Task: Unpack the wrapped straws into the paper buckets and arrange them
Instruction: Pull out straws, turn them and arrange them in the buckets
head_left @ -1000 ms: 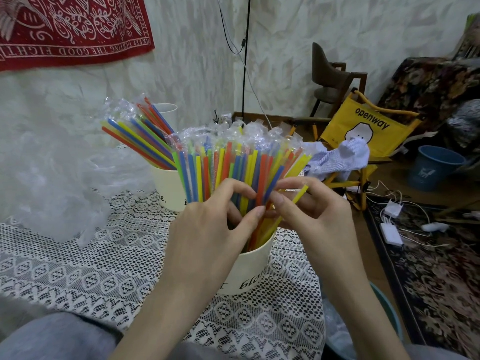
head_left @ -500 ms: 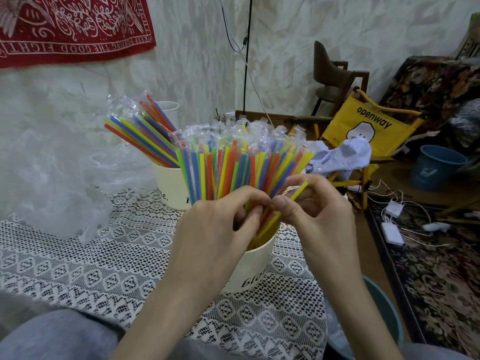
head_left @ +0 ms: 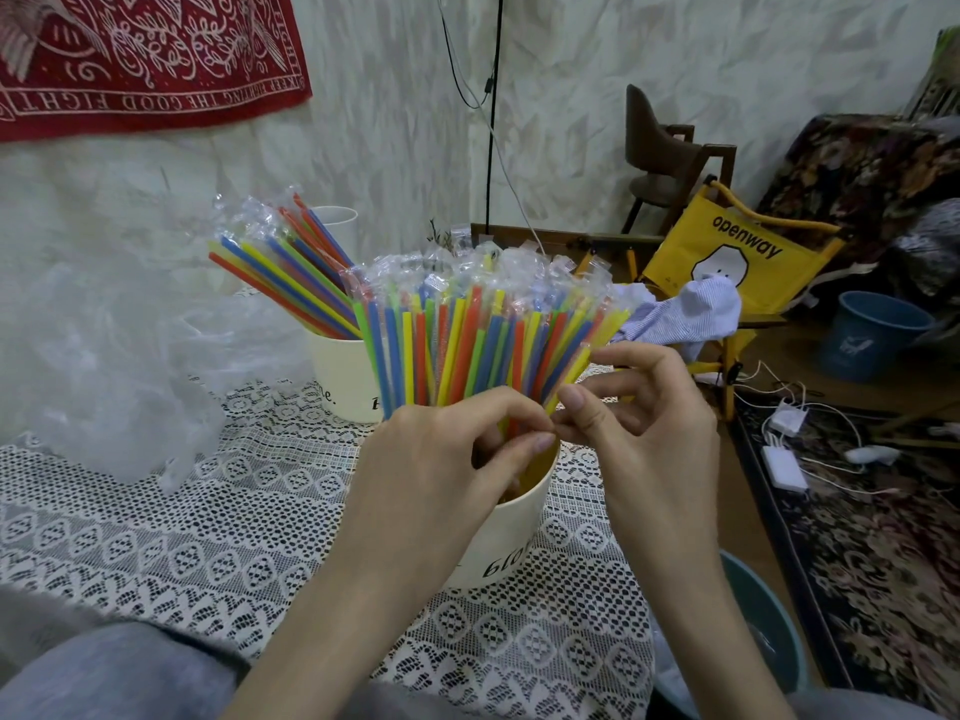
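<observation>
Near bucket (head_left: 511,532) on the desk (head_left: 156,537): wrapped straws (head_left: 467,340) stand near upright, fanned, wrapper ends up. Far bucket (head_left: 343,376): second bunch (head_left: 280,272) leans up-left. Yellow straw (head_left: 569,376) tilts up-right, long axis diagonal. Right hand (head_left: 649,439) grip: thumb and finger pinch that straw low down. Left hand (head_left: 441,470) grip: fingertips pinched at the straw bases, beside the right thumb; exactly what they hold, can't tell. Hands hide the near bucket's rim and the straw bottoms. Bucket print is partly cut off.
</observation>
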